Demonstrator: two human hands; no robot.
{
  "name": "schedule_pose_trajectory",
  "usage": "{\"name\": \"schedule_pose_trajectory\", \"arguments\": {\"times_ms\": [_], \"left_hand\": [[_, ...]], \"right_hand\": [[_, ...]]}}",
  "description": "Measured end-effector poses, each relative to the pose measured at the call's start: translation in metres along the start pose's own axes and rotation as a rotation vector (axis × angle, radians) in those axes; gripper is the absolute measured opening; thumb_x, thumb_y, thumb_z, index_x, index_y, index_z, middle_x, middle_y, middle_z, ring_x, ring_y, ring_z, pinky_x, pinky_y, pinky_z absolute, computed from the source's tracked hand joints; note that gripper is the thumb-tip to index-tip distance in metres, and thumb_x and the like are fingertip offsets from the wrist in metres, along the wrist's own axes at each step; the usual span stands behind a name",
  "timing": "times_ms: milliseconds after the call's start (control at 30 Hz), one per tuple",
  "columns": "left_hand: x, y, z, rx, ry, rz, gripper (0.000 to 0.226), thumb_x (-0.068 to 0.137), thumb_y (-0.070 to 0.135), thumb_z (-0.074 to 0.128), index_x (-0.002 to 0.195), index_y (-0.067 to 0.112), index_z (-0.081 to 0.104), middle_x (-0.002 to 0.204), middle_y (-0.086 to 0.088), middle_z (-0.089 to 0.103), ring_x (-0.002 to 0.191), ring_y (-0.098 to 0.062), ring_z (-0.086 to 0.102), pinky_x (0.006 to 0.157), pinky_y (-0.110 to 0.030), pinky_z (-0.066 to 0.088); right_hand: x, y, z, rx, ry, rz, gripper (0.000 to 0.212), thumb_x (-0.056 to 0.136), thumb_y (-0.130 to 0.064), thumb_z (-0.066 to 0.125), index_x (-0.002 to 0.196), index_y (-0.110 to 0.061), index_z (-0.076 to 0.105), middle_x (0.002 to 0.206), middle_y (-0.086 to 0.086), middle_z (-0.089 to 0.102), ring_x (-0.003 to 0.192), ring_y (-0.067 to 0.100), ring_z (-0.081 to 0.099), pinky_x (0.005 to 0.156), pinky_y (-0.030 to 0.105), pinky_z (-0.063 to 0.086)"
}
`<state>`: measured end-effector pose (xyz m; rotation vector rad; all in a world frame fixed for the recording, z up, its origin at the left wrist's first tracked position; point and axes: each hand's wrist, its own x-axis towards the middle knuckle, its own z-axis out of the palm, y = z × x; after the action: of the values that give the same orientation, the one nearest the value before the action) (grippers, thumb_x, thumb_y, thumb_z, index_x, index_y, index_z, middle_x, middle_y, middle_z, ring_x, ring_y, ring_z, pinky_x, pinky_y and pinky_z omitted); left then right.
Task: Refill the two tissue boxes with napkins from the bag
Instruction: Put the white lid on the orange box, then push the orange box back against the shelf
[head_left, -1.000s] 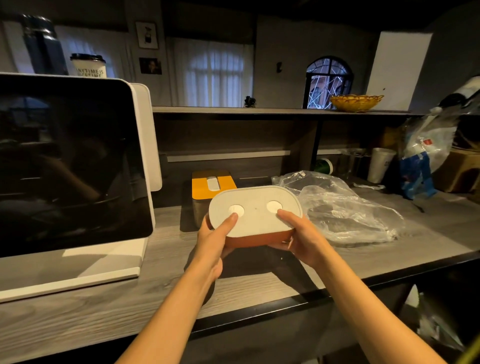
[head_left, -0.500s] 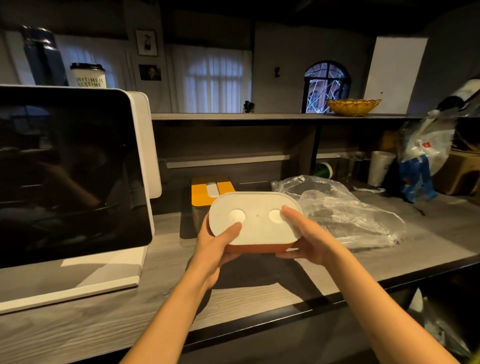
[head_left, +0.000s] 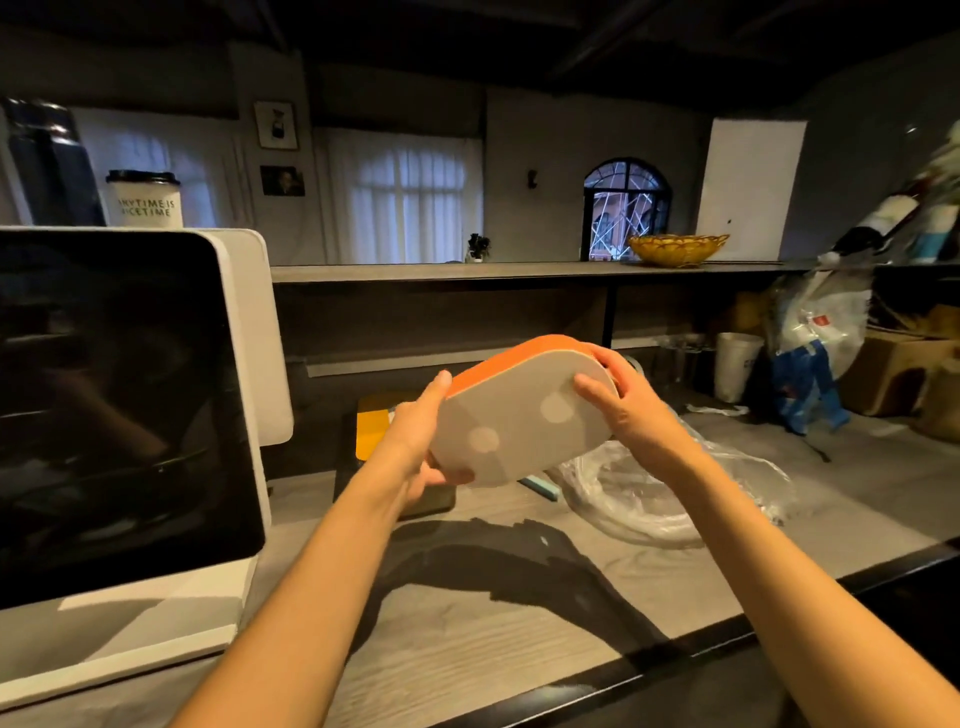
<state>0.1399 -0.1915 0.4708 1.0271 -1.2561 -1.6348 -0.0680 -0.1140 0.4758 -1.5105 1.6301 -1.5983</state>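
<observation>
- Above the middle of the tabletop, an orange tissue box is held in the air, clear of the surface, tilted so that its pale underside with two round pads faces the camera and its right end sits higher than its left.
- The left hand has its grip on the box's lower left end: the thumb lies along the upper edge and the fingers curl under the bottom edge, one fingertip showing on the pale face.
- The right hand has its grip on the upper right end, thumb pressed on the pale face near one round pad, fingers wrapped over the far orange rim.
- Behind the left hand, toward the back edge of the tabletop, a second tissue box with a yellow top stands on the surface, mostly hidden.
- To the right of the held box, a crumpled clear plastic bag lies on the tabletop; whether napkins are inside it cannot be told.
- A small light blue strip lies just below the held box, beside the bag.
- At the left edge of the tabletop stands a white-framed screen, dark.
- Near the back right corner stands a white paper cup.
</observation>
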Motion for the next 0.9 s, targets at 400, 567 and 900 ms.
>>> {"name": "schedule_pose_trajectory", "arguments": {"times_ms": [400,567,900], "left_hand": [[0.035,-0.019,0.032,0.393,0.177,0.580,0.066,0.093,0.051,0.057,0.149,0.024,0.036,0.148,-0.002,0.044,0.131,-0.020,0.046,0.105,-0.035,0.043],[0.059,-0.006,0.055,0.335,0.142,0.558,0.079,0.093,0.045,0.063,0.156,0.022,0.023,0.156,-0.001,0.035,0.140,-0.020,0.037,0.102,-0.030,0.037],[0.155,-0.009,0.115,-0.036,0.225,0.306,0.054,0.102,0.051,0.041,0.150,0.027,0.038,0.141,-0.004,0.051,0.126,-0.024,0.049,0.107,-0.045,0.043]], "right_hand": [[0.040,0.012,-0.007,0.054,0.119,0.378,0.043,0.093,-0.064,0.041,0.118,-0.030,0.047,0.106,0.000,0.057,0.098,0.021,0.058,0.085,0.044,0.053],[0.077,0.019,-0.019,0.106,0.166,0.283,0.062,0.085,-0.066,0.052,0.121,-0.016,0.050,0.111,0.007,0.062,0.094,0.022,0.063,0.069,0.033,0.056],[0.182,0.059,-0.029,0.037,0.257,0.159,0.077,0.077,-0.057,0.072,0.135,-0.014,0.049,0.121,0.004,0.059,0.106,0.020,0.058,0.087,0.034,0.049]]}}
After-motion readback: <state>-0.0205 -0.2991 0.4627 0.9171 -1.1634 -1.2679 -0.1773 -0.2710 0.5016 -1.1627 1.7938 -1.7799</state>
